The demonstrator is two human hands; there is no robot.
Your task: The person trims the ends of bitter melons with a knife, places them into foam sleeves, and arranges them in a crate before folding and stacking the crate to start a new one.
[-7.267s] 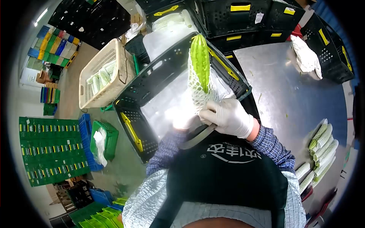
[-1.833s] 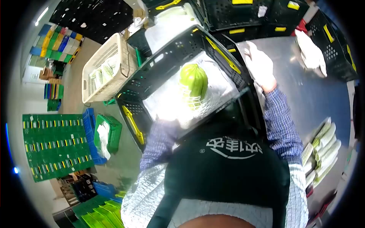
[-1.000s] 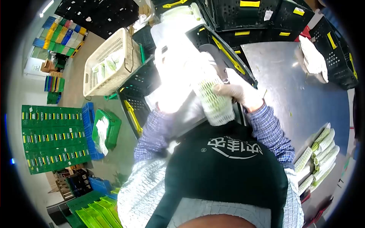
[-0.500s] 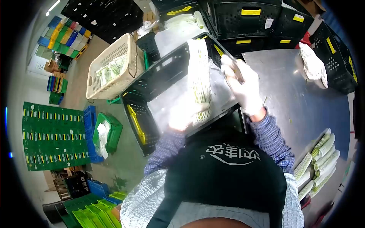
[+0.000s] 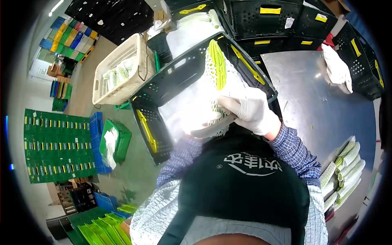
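A pale green bitter melon (image 5: pixel 219 67) with a ridged skin is held up over the black crate (image 5: pixel 163 75), its upper side bare. A white foam net sleeve (image 5: pixel 211 75) still wraps its left side and lower end. My left hand (image 5: pixel 200 116), gloved and washed out by glare, is closed around the melon's lower part. My right hand (image 5: pixel 251 108), in a white glove, pinches at the netting near the lower end, fingertips close to the left hand. A pale strip (image 5: pixel 214 128) extends between the two hands. White lining covers the crate's floor.
Several netted melons (image 5: pixel 347 171) lie on the metal table (image 5: pixel 302 110) at the right. A white cloth or bag (image 5: pixel 337 69) is at its far side. A cream basket (image 5: pixel 118 77) with netted melons stands left. Black crates (image 5: pixel 261 24) are stacked behind; a green bin (image 5: pixel 122 141) stands on the floor.
The net sleeve has come down off the melon's upper side, baring its green skin. My right hand has moved down and left, to the melon's lower end.
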